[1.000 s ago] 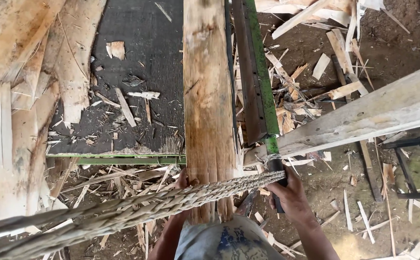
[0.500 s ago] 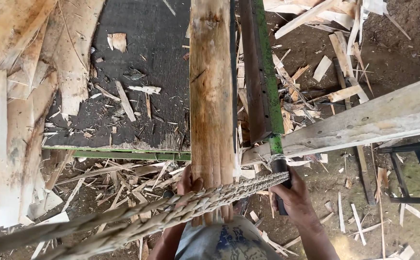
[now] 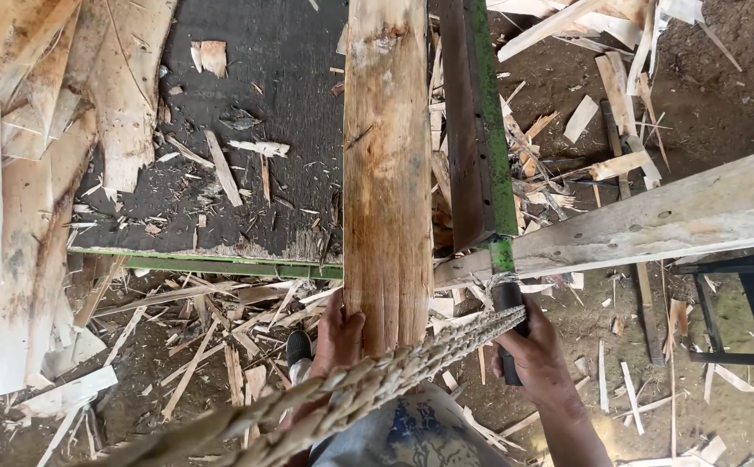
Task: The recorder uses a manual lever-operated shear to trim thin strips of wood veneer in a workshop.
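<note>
A long rough wooden plank (image 3: 387, 173) runs away from me across a dark machine table (image 3: 264, 95). My left hand (image 3: 338, 333) presses against the plank's near left edge. My right hand (image 3: 532, 350) is closed around a black handle (image 3: 508, 303) at the foot of a green metal bar (image 3: 491, 130) that stands to the plank's right. A thick braided rope (image 3: 359, 389) crosses in front of both hands, hiding part of them.
A pale wooden beam (image 3: 654, 229) slants off to the right. Wood scraps and splinters (image 3: 212, 337) litter the dirt floor. Stacked slabs (image 3: 13, 173) lie at the left. A black metal frame (image 3: 740, 311) stands at the right edge.
The plank has slid further away across the table. My view has shifted slightly, so the plank and green bar sit more to the right. Both hands keep their holds.
</note>
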